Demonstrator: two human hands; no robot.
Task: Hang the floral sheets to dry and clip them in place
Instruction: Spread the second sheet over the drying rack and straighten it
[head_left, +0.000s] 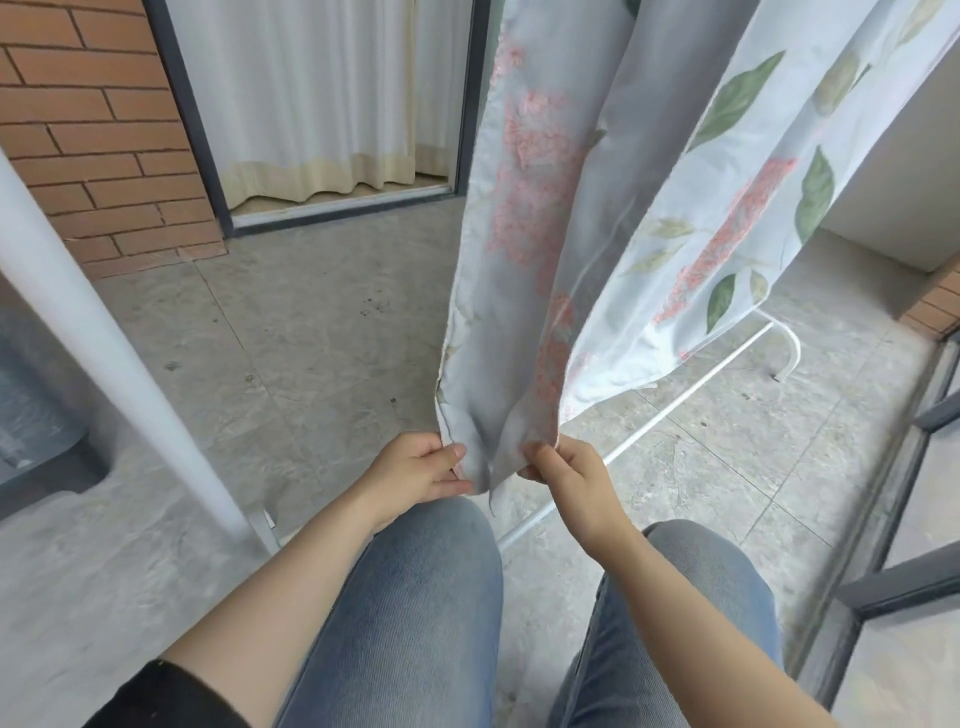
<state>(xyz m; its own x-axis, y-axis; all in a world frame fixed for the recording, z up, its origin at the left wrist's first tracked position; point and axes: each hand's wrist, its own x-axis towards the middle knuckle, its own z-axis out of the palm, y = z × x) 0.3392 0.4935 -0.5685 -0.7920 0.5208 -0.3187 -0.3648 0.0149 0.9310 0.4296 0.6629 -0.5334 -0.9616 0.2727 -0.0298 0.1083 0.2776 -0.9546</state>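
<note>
We look down on a grey stone-tiled floor that fills most of the view from 9 o'clock round to 4 o'clock. Next in size is the floral sheet, pale blue with pink blossom and green leaves. It drops from 12 o'clock to just below centre in a long, narrow fold, and a second panel of the same print slants in from 1 o'clock and ends above the floor near 3 o'clock. At 11 o'clock we see a dark-framed glass door with a white curtain behind it, and at 10 o'clock a red brick wall. A thick white pole runs aslant from 9 o'clock down towards 7 o'clock. A grey container sits beyond it at the left edge, too blurred for us to tell more. At 6 o'clock are two legs in blue jeans. A thin white floor rail runs from between them out to a curved foot near 3 o'clock. Smallest are the hands, just below centre and a little apart. The left hand pinches the sheet's bottom left corner between thumb and fingers. The right hand pinches the bottom right edge, and the cloth puckers between them. A dark sleeve shows at 7 o'clock.
</note>
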